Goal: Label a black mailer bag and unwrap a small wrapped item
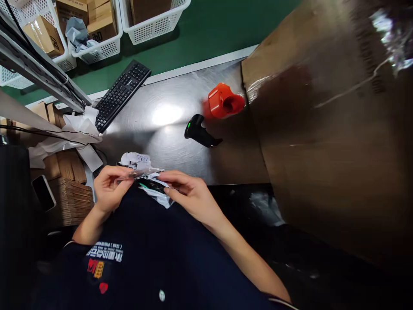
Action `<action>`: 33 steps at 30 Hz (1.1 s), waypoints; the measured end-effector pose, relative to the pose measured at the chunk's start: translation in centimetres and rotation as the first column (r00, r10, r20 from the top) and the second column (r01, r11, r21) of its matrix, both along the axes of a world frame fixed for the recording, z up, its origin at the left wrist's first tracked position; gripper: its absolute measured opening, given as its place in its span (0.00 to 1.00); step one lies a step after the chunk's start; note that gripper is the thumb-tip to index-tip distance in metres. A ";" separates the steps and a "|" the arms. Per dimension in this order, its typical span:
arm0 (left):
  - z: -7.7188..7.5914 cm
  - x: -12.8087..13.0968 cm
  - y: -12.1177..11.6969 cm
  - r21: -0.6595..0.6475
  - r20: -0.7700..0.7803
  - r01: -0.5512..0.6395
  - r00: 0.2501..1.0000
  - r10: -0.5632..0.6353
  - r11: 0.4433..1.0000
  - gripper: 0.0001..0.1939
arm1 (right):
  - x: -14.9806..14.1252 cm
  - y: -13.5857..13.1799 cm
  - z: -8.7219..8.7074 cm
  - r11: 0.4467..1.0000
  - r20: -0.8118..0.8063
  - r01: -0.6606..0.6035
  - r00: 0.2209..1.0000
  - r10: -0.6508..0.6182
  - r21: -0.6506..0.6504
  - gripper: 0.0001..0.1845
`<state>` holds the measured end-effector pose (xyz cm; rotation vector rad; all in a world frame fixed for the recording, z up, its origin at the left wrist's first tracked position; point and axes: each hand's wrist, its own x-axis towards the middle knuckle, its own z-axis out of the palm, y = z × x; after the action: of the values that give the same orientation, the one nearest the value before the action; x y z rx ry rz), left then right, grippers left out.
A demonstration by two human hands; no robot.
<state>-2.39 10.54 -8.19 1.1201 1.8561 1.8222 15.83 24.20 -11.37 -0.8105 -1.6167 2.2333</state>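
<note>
Close to my chest, both hands pinch a small clear plastic bag [151, 184] with a dark item and white paper inside. My left hand [109, 187] grips its left end with closed fingers. My right hand [190, 196] grips the right end, thumb and fingers pressed together. The bag sits just over the near edge of the steel table [167, 142]. Crumpled white paper [135, 160] lies right behind it.
A black barcode scanner [198, 131] and an orange tape dispenser [222, 101] lie mid-table. A big taped cardboard box [329, 129] fills the right. A black keyboard [121, 92] sits far left, white baskets [151, 21] beyond. Flat cartons [72, 193] and a phone [43, 193] lie at left.
</note>
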 end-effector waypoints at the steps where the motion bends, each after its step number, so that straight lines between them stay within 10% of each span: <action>1: -0.1 -0.2 -0.2 0.059 -0.044 0.064 0.997 -0.061 0.996 0.05 | 0.1 0.0 0.1 0.999 -0.006 0.013 1.000 -0.013 0.029 0.13; 7: -2.1 -1.1 -0.6 -0.051 -0.491 0.437 0.772 -0.404 0.898 0.07 | 0.3 -0.1 0.7 0.987 -0.057 0.062 0.997 -0.054 0.145 0.19; 20: -2.9 -0.4 -0.3 -0.536 -0.769 0.262 0.240 -0.592 0.803 0.12 | -0.5 -0.8 -1.4 0.915 -0.072 0.222 0.975 -0.210 0.337 0.18; 33: -5.3 1.4 0.8 -0.672 -0.677 -0.012 0.415 -0.608 0.740 0.06 | -1.0 -1.4 -1.8 0.769 -0.196 0.164 0.979 -0.051 0.618 0.16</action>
<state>-0.99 11.39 -13.45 2.1661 2.1713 0.2227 14.79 22.75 -13.17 -0.4870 -1.9886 1.4547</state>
